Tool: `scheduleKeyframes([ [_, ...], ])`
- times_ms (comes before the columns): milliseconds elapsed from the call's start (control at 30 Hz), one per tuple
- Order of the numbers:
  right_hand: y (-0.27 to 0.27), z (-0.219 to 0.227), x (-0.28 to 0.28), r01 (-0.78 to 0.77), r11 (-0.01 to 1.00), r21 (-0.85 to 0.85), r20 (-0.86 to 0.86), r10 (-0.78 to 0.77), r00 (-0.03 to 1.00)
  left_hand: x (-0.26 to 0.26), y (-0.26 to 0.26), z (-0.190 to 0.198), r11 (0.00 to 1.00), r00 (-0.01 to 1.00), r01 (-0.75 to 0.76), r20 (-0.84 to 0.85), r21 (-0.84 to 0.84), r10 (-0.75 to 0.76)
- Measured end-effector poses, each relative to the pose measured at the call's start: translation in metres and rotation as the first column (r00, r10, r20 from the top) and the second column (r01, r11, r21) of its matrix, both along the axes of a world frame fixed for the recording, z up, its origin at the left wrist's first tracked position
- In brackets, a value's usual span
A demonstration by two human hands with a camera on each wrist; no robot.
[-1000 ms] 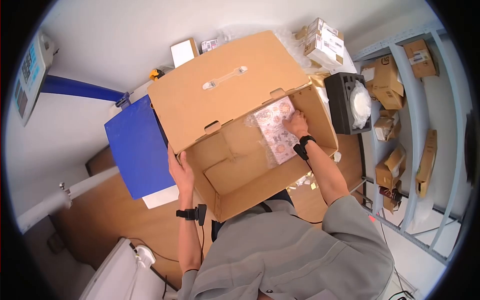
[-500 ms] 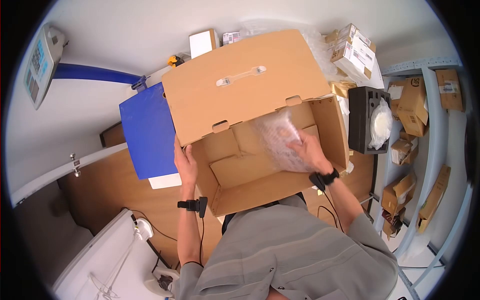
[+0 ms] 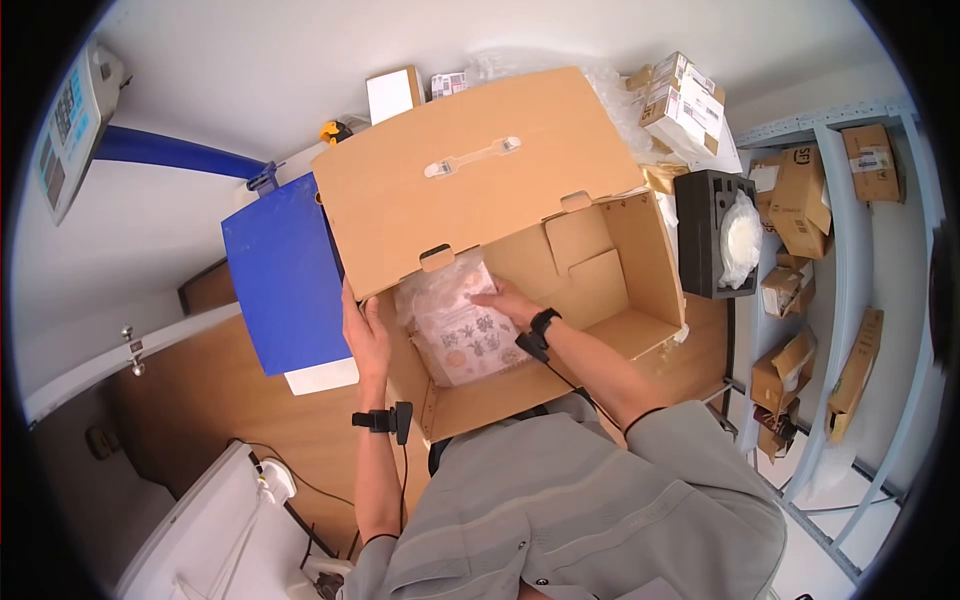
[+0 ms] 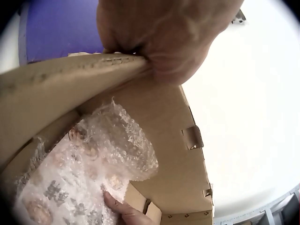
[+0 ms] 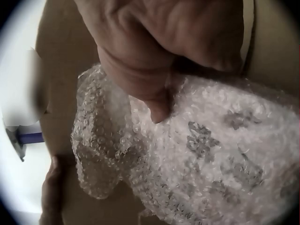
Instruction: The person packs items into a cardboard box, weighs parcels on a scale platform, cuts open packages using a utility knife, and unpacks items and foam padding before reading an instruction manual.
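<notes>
A large open cardboard box (image 3: 560, 350) stands in front of me, its lid flap (image 3: 470, 190) raised at the far side. My left hand (image 3: 368, 335) grips the box's left wall, thumb on the inner side. Inside, at the left end, is a flat pink-and-white patterned package in bubble wrap (image 3: 460, 345). My right hand (image 3: 512, 305) holds the package by its right edge, with the thumb (image 5: 159, 112) on its upper face and the other fingers hidden. Loose bubble wrap (image 4: 126, 140) sticks out past the package's end.
Left of the box is a blue panel (image 3: 280, 275). Black foam (image 3: 705, 235) with a wrapped white item stands at the right, before shelves (image 3: 850, 300) holding several cartons. More parcels (image 3: 685, 110) and bubble wrap lie behind the lid. A digital display (image 3: 75, 130) rises at the far left.
My right hand has lifted the wrapped package from the box's right part and carried it across to the left end. The left hand has kept its grip on the left wall.
</notes>
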State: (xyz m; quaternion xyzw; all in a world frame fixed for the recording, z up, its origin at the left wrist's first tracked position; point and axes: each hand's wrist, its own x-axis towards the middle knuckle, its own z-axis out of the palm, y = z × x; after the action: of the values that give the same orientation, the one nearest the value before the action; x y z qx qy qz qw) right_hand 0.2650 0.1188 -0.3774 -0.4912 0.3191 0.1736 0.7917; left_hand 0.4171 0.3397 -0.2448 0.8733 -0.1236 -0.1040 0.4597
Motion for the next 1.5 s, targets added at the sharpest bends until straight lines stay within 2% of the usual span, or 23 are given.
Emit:
scheduleKeyframes([
  [100,0.003,-0.001,0.004,0.075,0.99,-0.119,0.003,-0.075,0.997,0.001,-0.003,0.007,1.0,0.999,0.02,0.032,0.002,-0.02],
  [167,0.002,0.034,0.014,-0.092,0.994,-0.059,-0.028,0.09,0.996,0.0,-0.001,0.002,1.0,1.0,0.008,0.017,0.012,-0.008],
  [200,0.007,0.032,0.015,-0.086,0.994,-0.062,-0.028,0.085,0.996,0.0,0.0,-0.002,1.0,1.0,-0.004,0.001,0.025,0.004],
  [267,0.023,0.026,0.013,0.021,0.971,-0.237,-0.02,-0.026,0.999,-0.001,-0.001,0.0,1.0,1.0,0.008,0.016,0.018,-0.008],
  [333,0.028,0.023,0.011,-0.01,0.943,-0.333,-0.055,-0.009,0.998,0.003,-0.003,0.008,1.0,0.999,0.021,0.045,0.017,-0.021],
  [400,0.033,0.019,0.009,-0.054,0.906,-0.42,-0.099,0.013,0.995,-0.003,-0.008,0.019,0.984,0.983,0.011,0.181,0.176,-0.043],
  [433,0.037,0.01,0.005,-0.05,0.828,-0.559,-0.078,0.008,0.997,-0.011,-0.011,0.03,0.983,0.982,0.014,0.182,0.181,-0.047],
  [467,0.036,0.008,0.004,-0.042,0.727,-0.686,-0.056,0.005,0.998,-0.022,-0.015,0.045,0.968,0.924,0.016,0.366,0.249,-0.11],
  [500,0.03,0.006,0.003,-0.034,0.728,-0.685,-0.05,0.0,0.999,-0.034,-0.018,0.053,0.949,0.826,0.006,0.534,0.314,-0.181],
  [567,0.015,0.012,-0.001,-0.037,0.941,-0.337,-0.081,0.011,0.997,-0.074,-0.012,0.04,0.851,0.723,0.431,0.448,0.301,-0.525],
  [633,0.007,0.014,-0.001,-0.051,0.975,-0.216,-0.032,0.045,0.998,-0.101,-0.039,0.037,0.589,0.601,0.715,0.099,0.377,-0.793],
  [667,0.004,0.02,-0.002,-0.069,0.993,-0.092,0.012,0.07,0.997,-0.104,-0.043,0.025,0.587,0.6,0.715,0.096,0.38,-0.794],
  [700,-0.003,0.025,-0.003,-0.067,0.994,-0.088,0.013,0.068,0.998,-0.103,-0.049,0.003,0.639,0.694,0.61,0.073,0.469,-0.716],
  [733,-0.014,0.041,0.002,-0.222,0.96,-0.171,-0.007,0.224,0.974,-0.098,-0.054,-0.015,0.671,0.777,0.493,0.066,0.554,-0.626],
  [767,-0.021,0.049,0.004,-0.371,0.894,-0.25,-0.041,0.373,0.927,-0.089,-0.058,-0.025,0.669,0.775,0.493,0.068,0.557,-0.628],
  [833,-0.021,0.04,0.001,-0.346,0.915,-0.208,0.011,0.356,0.935,-0.074,-0.056,-0.04,0.761,0.827,0.39,0.167,0.519,-0.537],
  [967,-0.03,0.031,-0.005,-0.391,0.901,-0.19,0.071,0.41,0.909,-0.067,-0.054,-0.052,0.789,0.831,0.371,0.205,0.49,-0.518],
  [1033,-0.033,0.026,-0.007,-0.409,0.902,-0.136,0.076,0.421,0.904,-0.07,-0.057,-0.052,0.892,0.917,0.274,0.182,0.36,-0.355],
  [1167,-0.039,0.014,-0.005,-0.427,0.904,0.016,0.071,0.425,0.903,-0.066,-0.062,-0.059,0.906,0.942,0.208,0.174,0.369,-0.287],
  [1233,-0.043,0.012,-0.006,-0.432,0.9,0.06,0.014,0.432,0.902,-0.066,-0.061,-0.069,0.98,0.993,0.018,0.112,0.197,-0.041],
  [1333,-0.048,0.012,-0.013,-0.418,0.898,0.139,-0.014,0.424,0.906,-0.072,-0.05,-0.07,0.92,0.984,0.022,0.155,0.391,-0.089],
  [1467,-0.051,0.005,-0.014,-0.423,0.895,0.142,-0.007,0.428,0.904,-0.062,-0.048,-0.07,0.925,0.961,0.038,0.24,0.377,-0.137],
  [1500,-0.052,0.004,-0.014,-0.428,0.893,0.141,-0.008,0.433,0.901,-0.061,-0.052,-0.068,0.96,0.994,0.015,0.103,0.281,-0.046],
])
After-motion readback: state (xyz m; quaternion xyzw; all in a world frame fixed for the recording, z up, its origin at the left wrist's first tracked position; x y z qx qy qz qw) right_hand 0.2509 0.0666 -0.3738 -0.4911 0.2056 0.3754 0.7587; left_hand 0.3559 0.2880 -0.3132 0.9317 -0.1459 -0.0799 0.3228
